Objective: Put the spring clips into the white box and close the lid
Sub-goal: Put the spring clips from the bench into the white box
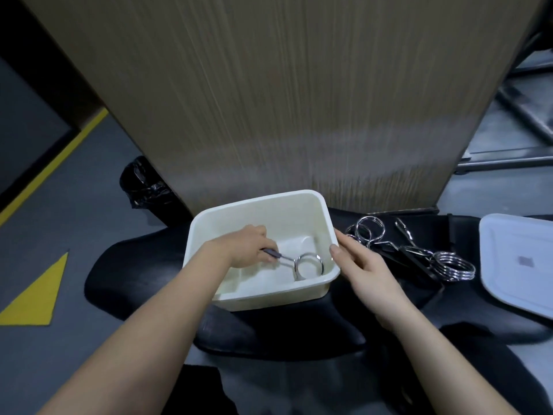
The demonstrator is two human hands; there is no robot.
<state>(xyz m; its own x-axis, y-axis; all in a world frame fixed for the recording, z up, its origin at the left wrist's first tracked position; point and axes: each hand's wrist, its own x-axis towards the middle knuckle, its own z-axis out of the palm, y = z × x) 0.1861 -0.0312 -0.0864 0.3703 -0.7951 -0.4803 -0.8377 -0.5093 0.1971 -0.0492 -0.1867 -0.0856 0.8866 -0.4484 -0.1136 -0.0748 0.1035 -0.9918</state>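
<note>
Grey floor and a wooden panel frame my black cloth [125,277]. On it sits the white box [209,226], lid [520,262] well apart to my right. My right hand [363,266] steadies the rim, fingers loosely apart; my left hand [245,248] pinches 1 spring clip [308,266] inside. Next, I judge: release, then fetch the 2 clips outside [453,266].

A black padded bench [125,271] carried everything. The white box [269,298] sat open near its middle. Right of it lay two spring clips [366,232] [453,266], and the white lid [520,262] rested at the right edge.
</note>
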